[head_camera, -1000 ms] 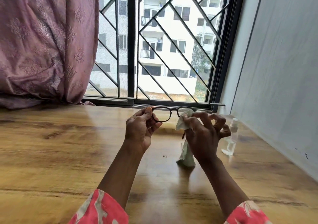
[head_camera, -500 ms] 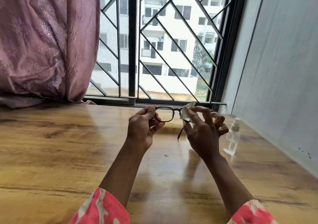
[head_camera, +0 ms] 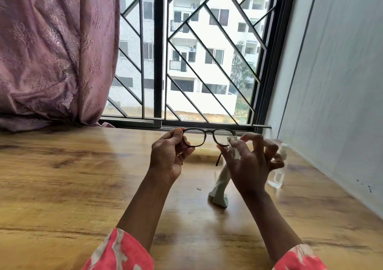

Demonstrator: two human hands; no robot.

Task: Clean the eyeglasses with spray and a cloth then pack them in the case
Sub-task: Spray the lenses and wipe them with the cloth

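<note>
Dark-framed eyeglasses are held up over the wooden table, lenses facing away from me. My left hand pinches the frame's left end. My right hand grips a pale cloth and presses its top against the right lens; the rest of the cloth hangs down to the table. One temple arm dangles below the right lens. A small clear spray bottle stands on the table just right of my right hand, partly hidden by my fingers. No case is in view.
A barred window runs along the table's far edge. A pink curtain hangs at the left, its hem resting on the table. A grey wall borders the table on the right.
The cloth, bunched up in my right hand half a second ago, now hangs down to the table again. My right hand has shifted slightly right along the right lens.
</note>
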